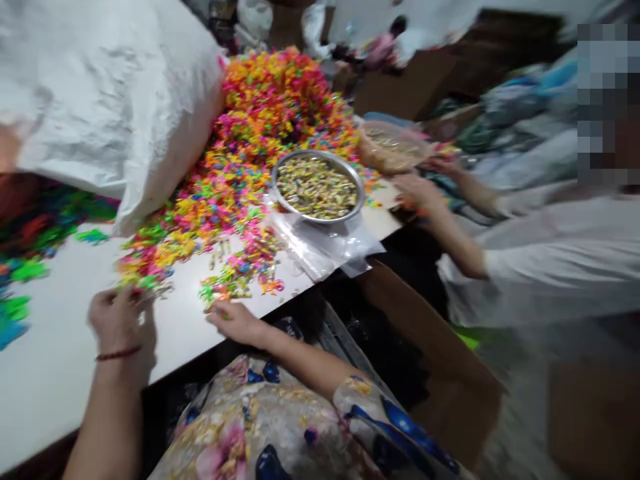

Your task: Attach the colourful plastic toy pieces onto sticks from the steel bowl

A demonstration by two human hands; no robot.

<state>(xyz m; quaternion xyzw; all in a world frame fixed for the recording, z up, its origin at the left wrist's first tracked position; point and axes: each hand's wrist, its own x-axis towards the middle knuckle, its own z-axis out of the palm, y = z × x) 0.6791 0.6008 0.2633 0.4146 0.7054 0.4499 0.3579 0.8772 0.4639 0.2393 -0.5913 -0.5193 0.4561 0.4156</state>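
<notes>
A white desk [65, 360] is seen from above, with a large heap of small bright plastic pieces [260, 133] in pink, yellow, orange and green spread across it. The near edge of the heap thins out into loose scattered pieces just in front of the 2 hands.

The left hand [120, 320], marked by a red thread bracelet [119, 354] at the wrist, is laid on the desk with its fingers curled over a few green and yellow pieces at the heap's near edge; whether anything is pinched between the fingers cannot be told through the blur. The right hand [234, 321] is rested at the desk's front edge, fingers loosely bent, with a small green piece [213, 293] touched or just beside the fingertips; a firm grip cannot be made out. The 2 hands are held well apart.

A round metal bowl [318, 187] filled with small yellowish pieces is placed beyond the right hand, on a stack of clear plastic bags [325, 250] that overhangs the desk's edge. A big white sack [110, 100] is leaned over the far left of the desk. Green and blue pieces [20, 293] are scattered at the left edge.

At the right, another person's hands [417, 190] are held near a clear bag of pieces [393, 147]. A brown cardboard box [440, 367] is seen below the desk.
</notes>
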